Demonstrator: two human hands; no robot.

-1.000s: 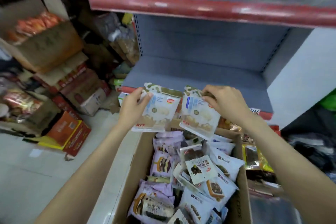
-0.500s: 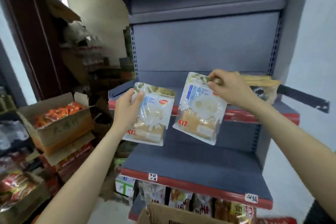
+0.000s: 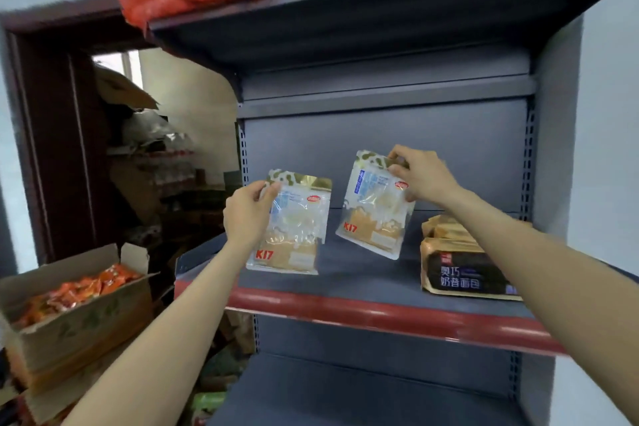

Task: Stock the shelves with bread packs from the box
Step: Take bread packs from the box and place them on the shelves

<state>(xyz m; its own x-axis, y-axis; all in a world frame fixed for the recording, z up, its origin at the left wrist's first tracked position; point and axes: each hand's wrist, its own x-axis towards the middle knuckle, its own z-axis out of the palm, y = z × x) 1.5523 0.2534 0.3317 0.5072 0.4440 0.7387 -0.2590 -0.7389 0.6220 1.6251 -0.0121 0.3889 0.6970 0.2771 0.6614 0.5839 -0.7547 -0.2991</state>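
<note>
Head view: the left hand (image 3: 247, 214) pinches one bread pack (image 3: 288, 228) by its upper left edge, and the right hand (image 3: 423, 176) pinches a second bread pack (image 3: 375, 206) at its top right corner. Both hang upright over the grey shelf (image 3: 345, 282), probably so they can stand face-out, left of the dark packs (image 3: 463, 270) already there.

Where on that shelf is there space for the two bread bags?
The grey shelf is bare from its left end to the dark packs stacked at the right. That right corner is crowded. Both hands hold their bread packs above the bare stretch.
</note>
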